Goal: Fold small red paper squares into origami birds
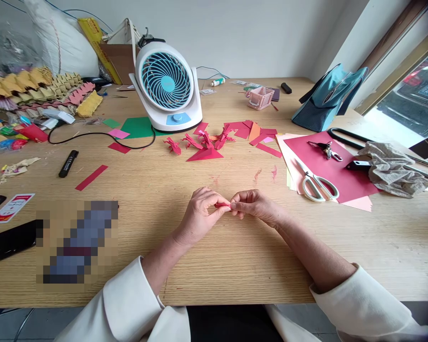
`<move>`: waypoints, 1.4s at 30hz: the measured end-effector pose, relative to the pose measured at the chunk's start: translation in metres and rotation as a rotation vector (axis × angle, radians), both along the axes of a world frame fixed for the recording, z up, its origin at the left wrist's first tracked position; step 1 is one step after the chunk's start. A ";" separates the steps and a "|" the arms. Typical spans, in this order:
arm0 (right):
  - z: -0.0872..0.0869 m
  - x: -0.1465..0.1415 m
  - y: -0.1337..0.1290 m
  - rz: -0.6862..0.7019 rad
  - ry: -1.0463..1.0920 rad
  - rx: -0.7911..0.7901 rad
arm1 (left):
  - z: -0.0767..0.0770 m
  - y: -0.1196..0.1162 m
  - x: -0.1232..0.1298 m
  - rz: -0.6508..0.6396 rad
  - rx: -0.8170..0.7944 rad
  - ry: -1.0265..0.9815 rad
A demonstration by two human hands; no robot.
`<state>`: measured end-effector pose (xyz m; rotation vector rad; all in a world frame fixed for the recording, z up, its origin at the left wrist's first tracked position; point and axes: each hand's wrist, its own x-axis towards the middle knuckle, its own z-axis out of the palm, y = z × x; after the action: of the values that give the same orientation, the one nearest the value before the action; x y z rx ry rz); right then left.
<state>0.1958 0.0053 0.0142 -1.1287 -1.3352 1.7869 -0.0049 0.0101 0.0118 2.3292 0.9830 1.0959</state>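
Note:
My left hand (204,210) and my right hand (254,205) meet above the table near its middle, fingertips almost touching. Between them is a small piece of red paper (221,205), pinched by both hands and mostly hidden by the fingers; its shape is hard to make out. Beyond the hands stand several small red folded paper figures (206,138), with a red paper triangle (206,154) lying in front of them. Thin red paper scraps (274,172) lie on the wood between the figures and my right hand.
A white and blue fan (167,85) stands behind the paper figures. To the right, white-handled scissors (317,184) and keys (327,151) lie on red paper sheets (356,183), near a teal bag (328,102). Leftward are a black marker (68,164), a red strip (92,177) and a dark phone (12,241).

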 end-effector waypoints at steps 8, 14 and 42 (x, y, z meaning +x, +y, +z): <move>-0.001 0.001 0.000 0.002 -0.015 -0.006 | -0.002 0.001 0.000 -0.015 -0.020 -0.047; -0.005 0.000 0.000 0.024 -0.046 0.053 | -0.001 0.002 -0.001 -0.018 -0.077 -0.051; -0.012 -0.001 -0.001 0.067 -0.166 0.192 | 0.003 0.003 -0.001 -0.035 -0.204 -0.073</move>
<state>0.1951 0.0046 0.0021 -1.1587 -1.6222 1.5989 -0.0055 0.0129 0.0149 2.1214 0.9747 1.0090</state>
